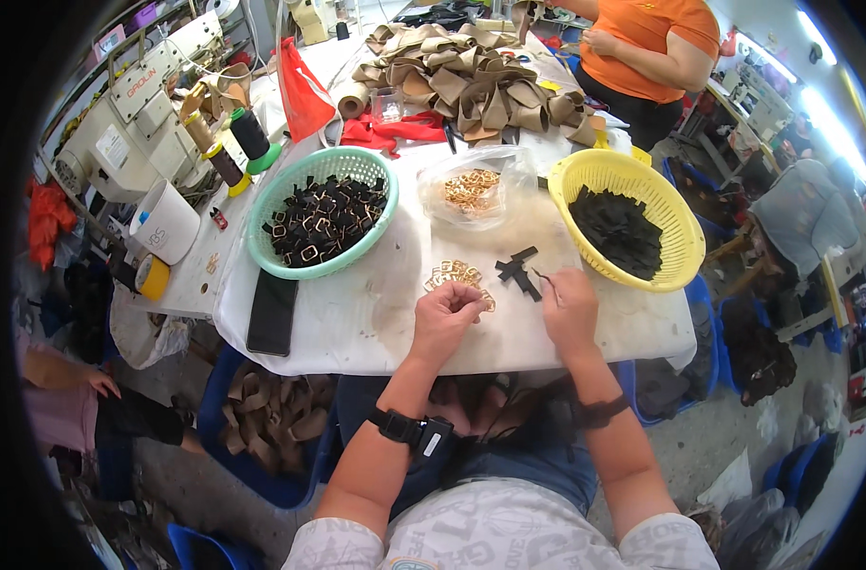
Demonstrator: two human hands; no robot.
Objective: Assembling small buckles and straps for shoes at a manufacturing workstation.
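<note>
My left hand (pixel 444 321) is closed in a pinch, with a gold-coloured buckle (pixel 488 301) at its fingertips. Just beyond it, a small pile of similar gold buckles (pixel 452 274) lies on the white-covered table (pixel 376 328). To the right, my right hand (pixel 571 309) is also pinched; a thin dark strip (pixel 545 279) sticks out from its fingers. Several short black strips (pixel 518 271) lie loosely between the two hands. A yellow basket (pixel 682 261) on the right holds many black strips (pixel 615 231). Black pieces fitted with gold buckles (pixel 323 218) fill the green basket (pixel 262 256) on the left.
A clear plastic bag (pixel 509 171) of gold parts sits between the baskets. A black phone (pixel 271 315) lies at the left front edge. Brown pieces (pixel 480 85) are heaped at the back, near a person in an orange top (pixel 647 43). Sewing machine (pixel 148 104) and thread spools stand left.
</note>
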